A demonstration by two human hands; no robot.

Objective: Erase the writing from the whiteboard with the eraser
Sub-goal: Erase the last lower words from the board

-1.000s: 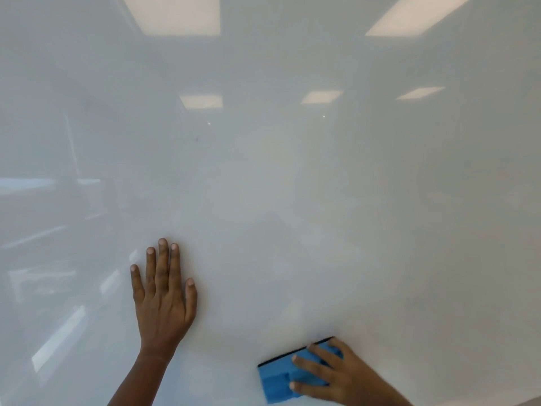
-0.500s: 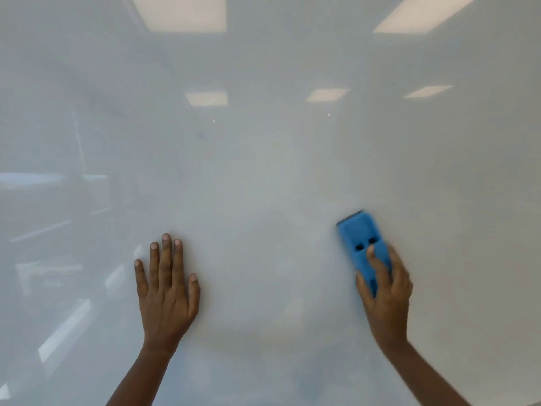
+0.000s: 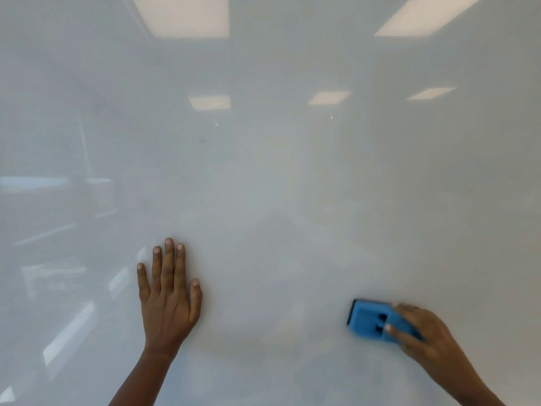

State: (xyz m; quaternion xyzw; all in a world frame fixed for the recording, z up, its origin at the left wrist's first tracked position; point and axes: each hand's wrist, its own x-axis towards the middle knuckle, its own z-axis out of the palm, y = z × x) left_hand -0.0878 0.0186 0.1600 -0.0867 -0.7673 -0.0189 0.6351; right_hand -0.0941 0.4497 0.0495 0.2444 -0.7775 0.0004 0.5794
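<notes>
The glossy whiteboard point(image 3: 278, 177) fills the whole view and I see no writing on it, only a tiny dark speck point(image 3: 202, 140) up left of centre. At the lower right, my right hand point(image 3: 421, 332) grips a blue eraser point(image 3: 371, 319), which lies sideways against the board and is slightly blurred. My left hand point(image 3: 168, 294) is pressed flat on the board at the lower left, fingers pointing up and close together, holding nothing.
The board reflects ceiling light panels point(image 3: 184, 16) along the top and dim room shapes on the left side. No board edge or tray shows.
My right hand swept the eraser from the bottom centre up to mid-right, then back down to the lower right, turning it sideways. My left hand stayed flat in place.
</notes>
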